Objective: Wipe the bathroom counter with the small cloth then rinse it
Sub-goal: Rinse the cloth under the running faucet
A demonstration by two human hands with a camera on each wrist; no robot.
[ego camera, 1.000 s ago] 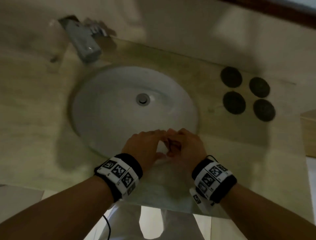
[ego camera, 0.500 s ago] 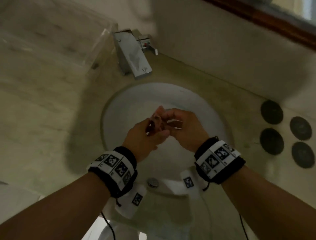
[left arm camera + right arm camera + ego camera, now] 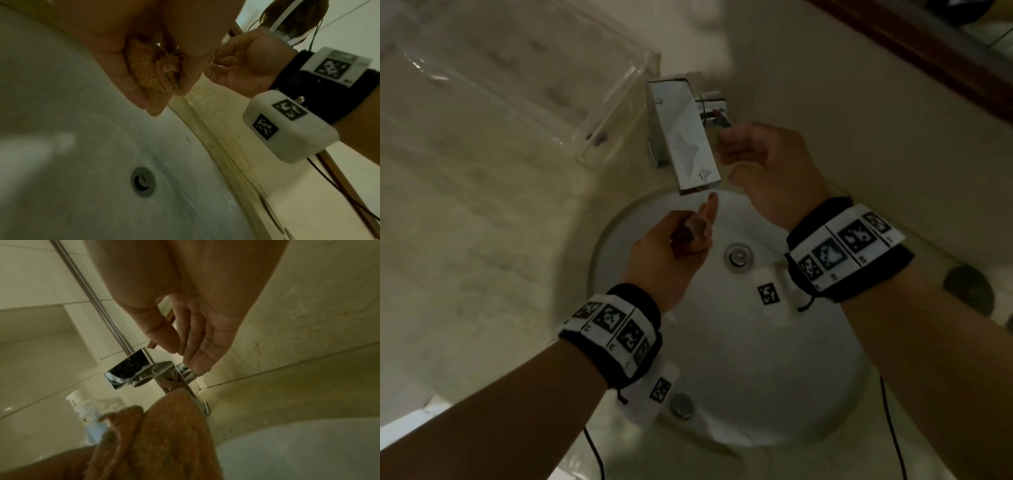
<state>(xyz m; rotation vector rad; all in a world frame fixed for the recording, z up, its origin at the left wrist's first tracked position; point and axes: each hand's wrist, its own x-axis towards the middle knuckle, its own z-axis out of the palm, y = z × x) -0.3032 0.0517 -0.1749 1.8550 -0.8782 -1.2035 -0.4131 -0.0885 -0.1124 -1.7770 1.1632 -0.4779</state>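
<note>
A small orange-brown cloth (image 3: 690,229) is bunched in my left hand (image 3: 695,233), which grips it over the white sink basin (image 3: 774,377), just below the chrome faucet spout (image 3: 685,144). In the left wrist view the cloth (image 3: 154,73) is squeezed between fingers and palm. My right hand (image 3: 726,137) is up beside the faucet and holds nothing. In the right wrist view its straight fingertips (image 3: 195,363) touch the faucet handle (image 3: 188,374), with the cloth (image 3: 164,434) below. I see no water running.
A clear acrylic tray (image 3: 616,102) stands on the beige stone counter (image 3: 465,240) left of the faucet. The drain (image 3: 738,257) is in mid-basin. A dark round coaster (image 3: 967,287) lies at the right. A spray bottle (image 3: 82,407) stands beyond the faucet.
The hands were together on the cloth over the basin. Now the right hand has let go and moved up to the faucet handle; the left keeps the cloth under the spout.
</note>
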